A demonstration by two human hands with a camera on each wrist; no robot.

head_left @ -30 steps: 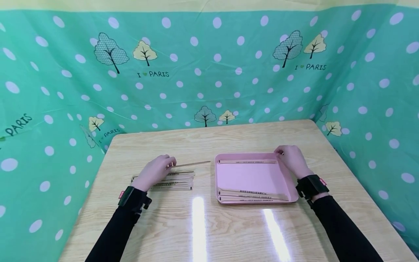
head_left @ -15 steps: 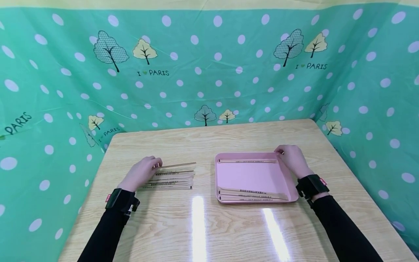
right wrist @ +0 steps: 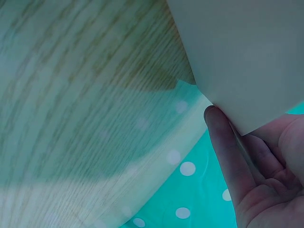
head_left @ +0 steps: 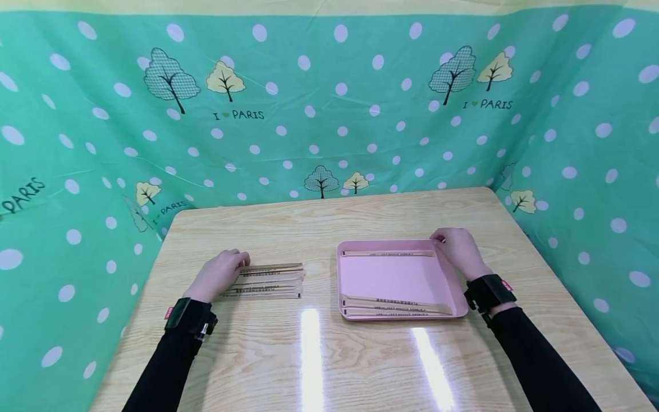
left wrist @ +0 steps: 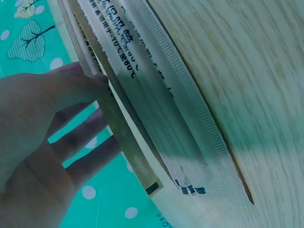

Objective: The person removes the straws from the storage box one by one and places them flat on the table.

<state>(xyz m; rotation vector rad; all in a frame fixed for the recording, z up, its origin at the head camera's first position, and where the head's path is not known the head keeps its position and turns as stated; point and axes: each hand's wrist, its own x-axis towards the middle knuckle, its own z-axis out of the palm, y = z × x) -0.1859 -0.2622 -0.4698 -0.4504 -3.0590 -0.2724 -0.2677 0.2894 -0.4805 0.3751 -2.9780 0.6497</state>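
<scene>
My left hand [head_left: 218, 276] pinches a slim paper-wrapped straw [head_left: 280, 266] at the far side of a row of wrapped straws [head_left: 273, 289] on the table's left. In the left wrist view the thumb lies on this wrapper [left wrist: 130, 142], with fingers behind it; the other printed wrappers [left wrist: 156, 109] lie alongside. My right hand [head_left: 458, 249] holds the far right corner of a pink tray [head_left: 391, 277]. A wrapped straw [head_left: 388, 253] lies along the tray's far wall, and several more [head_left: 399, 302] lie by its near wall. The right wrist view shows fingers at the tray corner [right wrist: 247, 71].
The light wood table [head_left: 329, 355] carries two bright light reflections in front. A green dotted cloth [head_left: 329, 103] hangs behind the table and along both sides. A strip of bare wood separates the straw row from the tray.
My left hand has moved left and slightly down with the straw, which now lies along the far side of the row. The right hand stays at the tray corner.
</scene>
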